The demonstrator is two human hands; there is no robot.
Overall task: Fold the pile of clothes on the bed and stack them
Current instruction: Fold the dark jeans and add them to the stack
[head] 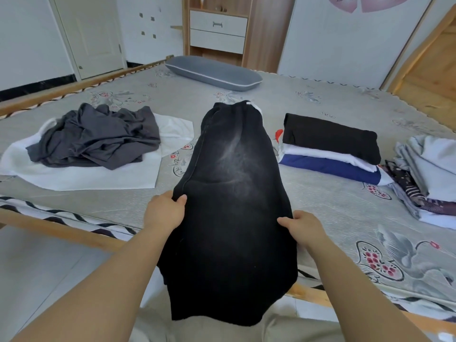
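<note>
From the head view, the left hand and right hand each pinch an edge of the faded black denim garment, a long strip hanging over the patterned bed edge, between a rumpled grey-and-white pile and a neat folded stack.

Grey pillow at the far side, white door, wooden drawer unit, pink wall decal
</note>
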